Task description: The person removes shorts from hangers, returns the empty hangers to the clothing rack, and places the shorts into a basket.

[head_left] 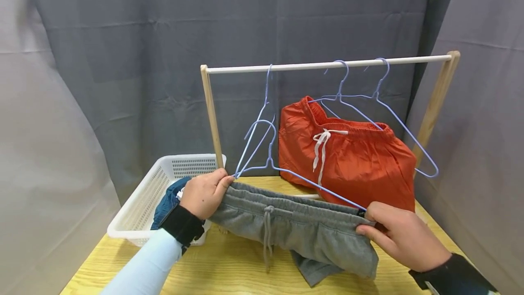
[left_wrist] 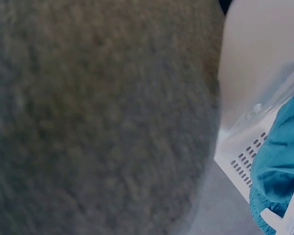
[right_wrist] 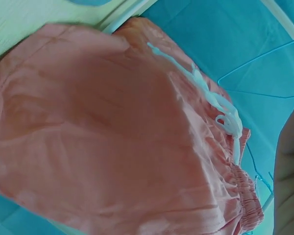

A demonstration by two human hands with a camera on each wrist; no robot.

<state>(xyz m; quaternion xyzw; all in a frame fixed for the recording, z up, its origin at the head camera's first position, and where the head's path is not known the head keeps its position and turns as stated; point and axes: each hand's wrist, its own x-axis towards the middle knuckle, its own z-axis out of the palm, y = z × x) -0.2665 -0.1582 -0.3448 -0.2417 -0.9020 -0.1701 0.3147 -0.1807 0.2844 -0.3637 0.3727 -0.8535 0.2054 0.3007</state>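
Grey drawstring shorts [head_left: 303, 226] are stretched sideways by the waistband between both hands, above the table. A lavender hanger [head_left: 303, 177] sits inside the waistband, its hook upright. My left hand [head_left: 206, 192] pinches the waistband's left end, thumb at the hanger's corner. My right hand [head_left: 403, 233] grips the right end, near the hanger's other tip. In the left wrist view, blurred grey cloth [left_wrist: 103, 117] fills most of the frame. Orange shorts [head_left: 348, 158] with a white drawstring hang behind; the right wrist view shows these shorts [right_wrist: 112, 132] in a pinkish tint, with part of the right hand [right_wrist: 290, 166].
A rack with a white rail [head_left: 303, 66] and wooden posts stands on the wooden table [head_left: 229, 272]. One bare hanger [head_left: 267, 94] hangs at left; two hangers [head_left: 378, 88] hang at right by the orange shorts. A white basket [head_left: 135, 213] holds blue cloth [head_left: 168, 201].
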